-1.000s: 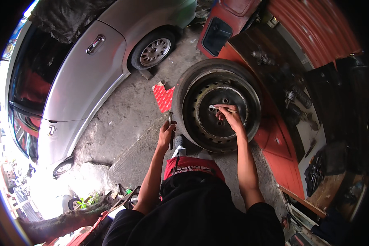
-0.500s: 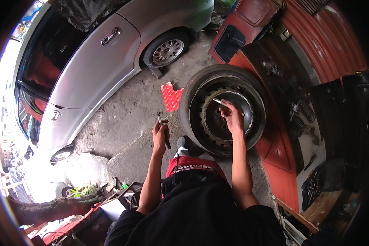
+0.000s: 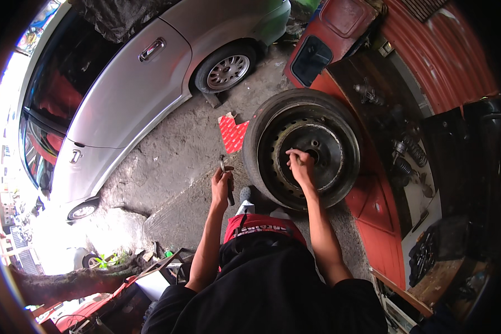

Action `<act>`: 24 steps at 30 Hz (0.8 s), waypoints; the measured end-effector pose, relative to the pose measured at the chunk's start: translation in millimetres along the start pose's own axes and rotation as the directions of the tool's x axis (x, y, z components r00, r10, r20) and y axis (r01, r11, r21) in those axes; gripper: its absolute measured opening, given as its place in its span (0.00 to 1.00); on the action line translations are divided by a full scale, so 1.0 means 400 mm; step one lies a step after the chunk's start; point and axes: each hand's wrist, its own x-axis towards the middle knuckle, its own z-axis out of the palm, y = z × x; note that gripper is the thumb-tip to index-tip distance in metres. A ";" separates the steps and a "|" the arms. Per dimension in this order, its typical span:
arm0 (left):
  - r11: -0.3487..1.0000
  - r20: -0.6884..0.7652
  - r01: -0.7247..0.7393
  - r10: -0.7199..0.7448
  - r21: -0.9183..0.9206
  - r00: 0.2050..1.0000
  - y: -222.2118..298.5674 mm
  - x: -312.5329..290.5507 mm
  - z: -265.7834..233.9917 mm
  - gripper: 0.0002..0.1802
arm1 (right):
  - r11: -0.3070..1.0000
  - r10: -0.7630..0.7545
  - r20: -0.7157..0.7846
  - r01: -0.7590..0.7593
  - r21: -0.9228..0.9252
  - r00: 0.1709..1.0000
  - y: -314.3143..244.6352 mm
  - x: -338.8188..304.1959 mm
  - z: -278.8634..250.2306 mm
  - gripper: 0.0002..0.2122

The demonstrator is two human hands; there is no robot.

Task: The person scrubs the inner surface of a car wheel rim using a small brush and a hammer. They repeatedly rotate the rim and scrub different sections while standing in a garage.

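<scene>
A black tyre (image 3: 256, 119) on a dark, worn steel rim (image 3: 331, 136) is in front of me, right of centre. My right hand (image 3: 301, 168) is over the rim's inner part, its fingers curled together. What they hold, if anything, is hidden. Left of the tyre, my left hand (image 3: 221, 182) is wrapped round a slim hand tool (image 3: 230, 196) with a dark handle and a metal upper end; its exact kind does not show.
A silver car (image 3: 122, 83) stands along the left. Red-and-white printed cardboard (image 3: 232, 133) lies on the concrete floor (image 3: 167, 150) beside the tyre. At the right are red body panels (image 3: 378, 222) and a dark surface with coil springs (image 3: 414, 150). A tree trunk (image 3: 67, 285) crosses the lower left.
My right hand has moved down and left over the rim and turned. The thin pale rod that showed in it is out of sight. The left hand shifted slightly, still gripping its tool.
</scene>
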 end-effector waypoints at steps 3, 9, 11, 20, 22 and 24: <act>1.000 0.018 -0.002 0.002 0.011 1.000 0.005 -0.003 0.003 0.13 | 0.461 0.295 0.112 -0.245 0.853 0.949 -0.032 0.040 -0.059 0.13; 0.999 0.062 -0.022 0.020 0.034 0.998 0.008 0.018 0.008 0.13 | 0.906 0.156 -0.009 -0.139 0.400 0.988 -0.005 -0.007 -0.095 0.12; 0.999 0.066 -0.024 0.022 0.025 0.998 0.029 0.018 0.021 0.13 | 0.960 0.138 -0.019 -0.129 0.249 0.990 0.019 -0.028 -0.065 0.11; 0.999 0.121 -0.006 0.000 0.047 0.993 0.027 0.043 0.014 0.13 | 0.655 0.231 0.049 -0.193 0.731 0.972 0.001 0.000 -0.135 0.12; 0.999 0.136 -0.005 -0.003 0.053 0.991 0.023 0.048 0.015 0.13 | 0.659 0.217 -0.038 -0.118 0.742 0.975 0.009 -0.023 -0.176 0.13; 0.998 0.160 -0.002 -0.008 0.064 0.987 0.019 0.049 0.020 0.13 | 0.803 0.181 -0.104 -0.086 0.590 0.978 0.013 -0.046 -0.194 0.13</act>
